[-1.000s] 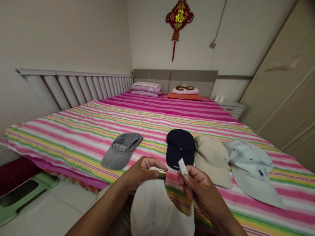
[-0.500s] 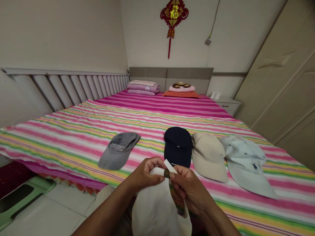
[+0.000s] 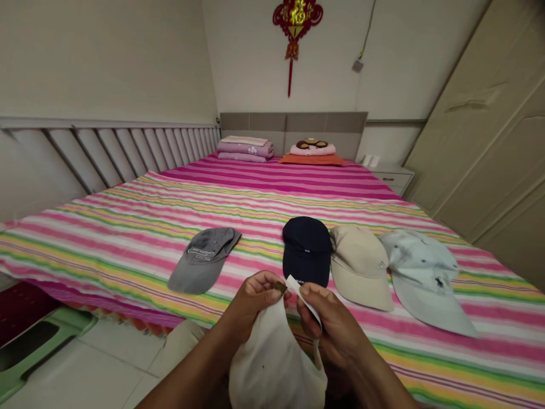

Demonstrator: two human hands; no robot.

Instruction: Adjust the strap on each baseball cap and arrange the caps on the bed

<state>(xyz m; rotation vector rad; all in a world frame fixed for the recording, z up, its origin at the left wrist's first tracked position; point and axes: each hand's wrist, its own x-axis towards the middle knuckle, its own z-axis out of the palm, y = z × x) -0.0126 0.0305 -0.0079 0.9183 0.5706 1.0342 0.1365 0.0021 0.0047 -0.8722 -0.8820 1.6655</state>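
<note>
A white cap is held up near my body, its back strap toward my hands. My left hand is closed on the small brass-coloured buckle at the cap's edge. Between the thumb and fingers of my right hand is the loose end of the white strap, apart from the buckle. Just beyond my hands a navy cap lies on the bed, with a beige cap and a pale blue cap to its right. Off to the left lies a grey cap.
The bed has a striped cover. Folded purple bedding and an orange pillow lie by the headboard. A green stool stands at lower left, a white nightstand at back right.
The strap end has come out of the buckle; both were together before. My right hand now holds the strap slightly right of the buckle. The caps on the bed stay where they were.
</note>
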